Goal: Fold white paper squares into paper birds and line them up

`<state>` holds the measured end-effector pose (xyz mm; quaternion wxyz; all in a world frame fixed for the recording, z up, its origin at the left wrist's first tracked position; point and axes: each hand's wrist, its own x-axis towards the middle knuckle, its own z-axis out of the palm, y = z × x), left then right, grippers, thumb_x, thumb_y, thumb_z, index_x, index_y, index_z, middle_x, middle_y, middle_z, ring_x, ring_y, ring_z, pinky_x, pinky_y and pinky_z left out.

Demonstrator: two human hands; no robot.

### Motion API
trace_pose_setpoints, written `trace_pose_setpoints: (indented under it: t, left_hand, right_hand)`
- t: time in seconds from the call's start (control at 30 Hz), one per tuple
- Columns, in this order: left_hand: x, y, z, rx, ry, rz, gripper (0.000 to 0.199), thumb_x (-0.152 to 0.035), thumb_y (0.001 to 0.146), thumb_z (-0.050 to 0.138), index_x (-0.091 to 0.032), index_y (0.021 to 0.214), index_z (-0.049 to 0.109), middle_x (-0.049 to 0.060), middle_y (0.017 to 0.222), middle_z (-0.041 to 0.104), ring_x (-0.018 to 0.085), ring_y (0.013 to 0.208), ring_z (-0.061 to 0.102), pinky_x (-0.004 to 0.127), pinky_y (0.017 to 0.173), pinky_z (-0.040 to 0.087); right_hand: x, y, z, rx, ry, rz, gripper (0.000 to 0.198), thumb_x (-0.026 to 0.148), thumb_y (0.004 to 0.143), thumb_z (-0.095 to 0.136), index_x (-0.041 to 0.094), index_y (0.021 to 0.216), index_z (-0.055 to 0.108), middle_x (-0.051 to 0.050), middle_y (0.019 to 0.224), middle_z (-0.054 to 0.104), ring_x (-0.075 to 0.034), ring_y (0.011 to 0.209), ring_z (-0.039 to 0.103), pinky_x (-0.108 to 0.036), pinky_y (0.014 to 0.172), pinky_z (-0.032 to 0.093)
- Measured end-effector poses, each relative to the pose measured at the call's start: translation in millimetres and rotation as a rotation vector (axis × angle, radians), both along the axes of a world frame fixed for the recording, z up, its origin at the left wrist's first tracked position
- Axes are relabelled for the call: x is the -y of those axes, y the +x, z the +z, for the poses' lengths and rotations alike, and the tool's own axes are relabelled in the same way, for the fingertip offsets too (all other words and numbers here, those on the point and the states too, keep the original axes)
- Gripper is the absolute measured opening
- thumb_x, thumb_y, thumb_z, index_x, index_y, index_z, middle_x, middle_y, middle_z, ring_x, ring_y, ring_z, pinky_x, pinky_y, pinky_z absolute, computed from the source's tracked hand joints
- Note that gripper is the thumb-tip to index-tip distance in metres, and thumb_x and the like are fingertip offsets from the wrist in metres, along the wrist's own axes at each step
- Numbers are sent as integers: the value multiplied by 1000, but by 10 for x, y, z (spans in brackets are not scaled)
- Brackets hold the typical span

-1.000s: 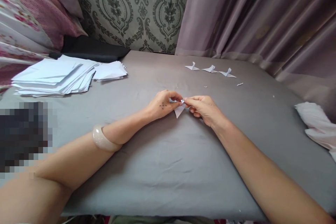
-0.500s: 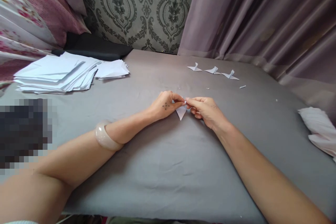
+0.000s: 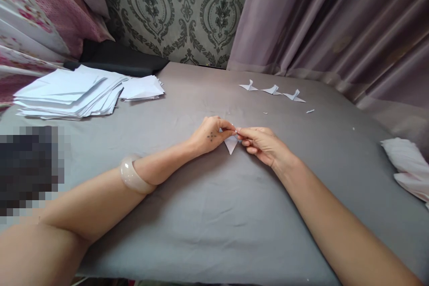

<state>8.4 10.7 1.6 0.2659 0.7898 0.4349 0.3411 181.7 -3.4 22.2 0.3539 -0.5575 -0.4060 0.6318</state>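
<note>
A small piece of folded white paper (image 3: 231, 145) is pinched between my two hands, its pointed end hanging down toward me. My left hand (image 3: 212, 135), with a pale bangle (image 3: 134, 176) on the forearm, grips it from the left, thumb and forefinger closed. From the right, the thumb and forefinger of my right hand (image 3: 264, 144) are pressed together on the paper's upper part. My fingers hide most of the folds. Three folded white paper figures (image 3: 275, 90) with upright tips stand in a row farther back on the right.
Stacks of white paper sheets (image 3: 63, 94) and smaller paper squares (image 3: 142, 88) lie at the back left, before a black cloth (image 3: 117, 58). A paper scrap (image 3: 310, 111) lies on the grey sheet (image 3: 208, 232). White fabric (image 3: 407, 156) rests at the right edge; curtains (image 3: 301, 22) hang behind.
My right hand has shifted slightly, its fingers now lower and flatter against the paper's upper part. My left hand has stayed in place, holding the folded paper.
</note>
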Motion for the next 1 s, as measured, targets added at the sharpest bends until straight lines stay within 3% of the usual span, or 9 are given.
trace_pose_setpoints:
  t: [0.4, 1.0]
  left_hand:
    - [-10, -4, -28, -22, -11, -17, 17, -29, 86, 61, -22, 87, 76, 4, 88, 72, 16, 79, 64, 30, 81, 47]
    - [-21, -20, -36, -10, -44, -59, 19, -35, 86, 60, -26, 92, 76, 3, 91, 73, 18, 88, 64, 30, 80, 46]
  right_hand:
    - [4, 6, 39, 63, -2, 7, 10, 13, 68, 65, 12, 62, 56, 0, 65, 50, -3, 48, 37, -15, 32, 20]
    - [-19, 53, 22, 40, -16, 30, 16, 15, 69, 69, 14, 60, 56, 2, 57, 47, -3, 46, 36, -15, 33, 22]
